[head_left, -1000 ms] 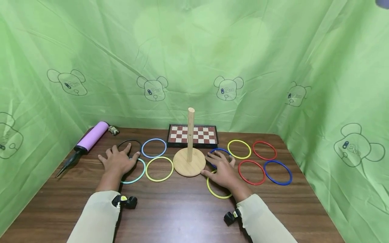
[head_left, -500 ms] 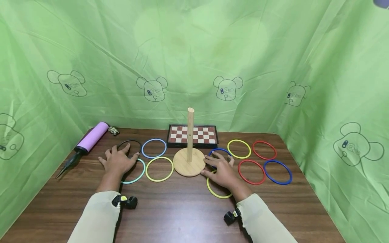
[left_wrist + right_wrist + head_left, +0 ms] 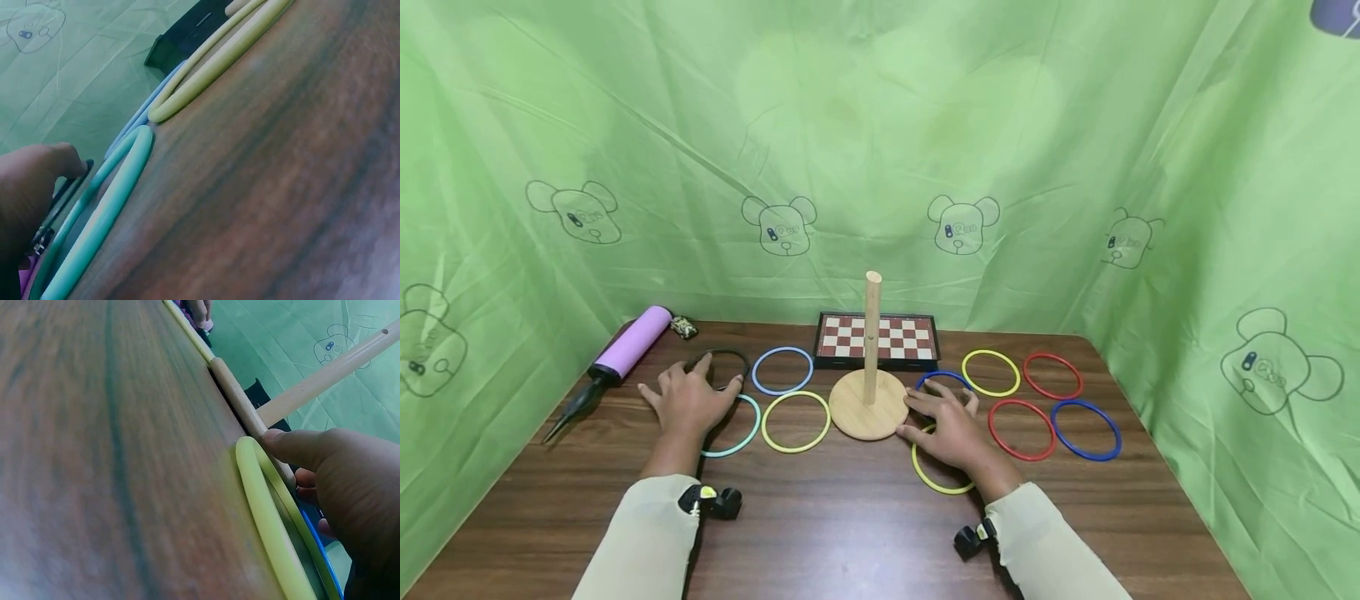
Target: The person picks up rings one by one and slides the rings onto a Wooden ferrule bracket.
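Near the middle of the table stands a wooden peg (image 3: 871, 346) on a round wooden base (image 3: 853, 417). My right hand (image 3: 953, 429) rests at the base's right edge, thumb and fingertips touching its rim. Under and beside that hand lie a yellow ring (image 3: 265, 522) and a blue ring (image 3: 942, 374), both partly hidden. On the left, my left hand (image 3: 688, 404) lies with fingers spread over a black ring (image 3: 730, 352) and a turquoise ring (image 3: 106, 222). Its thumb tip is at the black ring in the left wrist view. Neither hand lifts anything.
Light blue (image 3: 812, 368) and yellow-green (image 3: 830, 417) rings lie left of the base. Yellow (image 3: 991, 352), red (image 3: 1054, 414) and blue (image 3: 1118, 437) rings, with another red one, lie on the right. Behind stand a checkered board (image 3: 898, 337) and a purple hand pump (image 3: 636, 342).
The head view has shifted slightly, so the whole scene sits a little lower. Hands and rings keep nearly the same places on the table.
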Motion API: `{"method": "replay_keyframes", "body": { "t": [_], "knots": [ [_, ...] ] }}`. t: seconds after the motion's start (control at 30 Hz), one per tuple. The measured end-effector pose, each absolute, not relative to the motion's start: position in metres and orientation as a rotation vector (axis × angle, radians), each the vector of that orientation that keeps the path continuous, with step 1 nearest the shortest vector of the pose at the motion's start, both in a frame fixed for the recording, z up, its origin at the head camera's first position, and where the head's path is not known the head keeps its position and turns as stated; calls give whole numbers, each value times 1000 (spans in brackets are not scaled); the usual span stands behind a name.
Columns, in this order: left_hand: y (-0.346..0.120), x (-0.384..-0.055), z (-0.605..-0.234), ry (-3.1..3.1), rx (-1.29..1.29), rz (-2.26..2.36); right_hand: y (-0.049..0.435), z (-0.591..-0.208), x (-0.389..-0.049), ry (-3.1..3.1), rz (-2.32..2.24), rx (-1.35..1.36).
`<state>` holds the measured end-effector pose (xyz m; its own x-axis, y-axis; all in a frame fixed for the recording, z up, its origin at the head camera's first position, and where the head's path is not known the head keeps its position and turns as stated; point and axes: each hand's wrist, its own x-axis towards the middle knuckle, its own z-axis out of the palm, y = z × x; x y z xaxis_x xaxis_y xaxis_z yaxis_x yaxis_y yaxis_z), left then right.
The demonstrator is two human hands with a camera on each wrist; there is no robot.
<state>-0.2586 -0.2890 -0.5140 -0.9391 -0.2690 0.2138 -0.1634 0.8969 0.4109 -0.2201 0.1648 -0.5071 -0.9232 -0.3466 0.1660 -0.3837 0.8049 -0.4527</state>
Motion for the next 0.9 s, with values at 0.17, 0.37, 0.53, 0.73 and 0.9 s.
{"method": "replay_keyframes", "body": {
  "t": [0.17, 0.37, 0.53, 0.73, 0.9],
  "knots": [
    [-284, -257, -509, -2677, 312, -621, 164, -508, -220, -2904, 752, 583],
    [-277, -254, -504, -2561, 250, -639, 164, -508, -219, -2905, 779, 567],
    [-266, -252, -499, -2387, 127, -646, 163, -508, -220, -2913, 778, 547],
    [-250, -253, -491, -2315, 17, -664, 160, -507, -221, -2923, 784, 497],
    [-235, -250, -476, -2291, -36, -706, 160, -507, -220, -2923, 776, 481]
  ]
}}
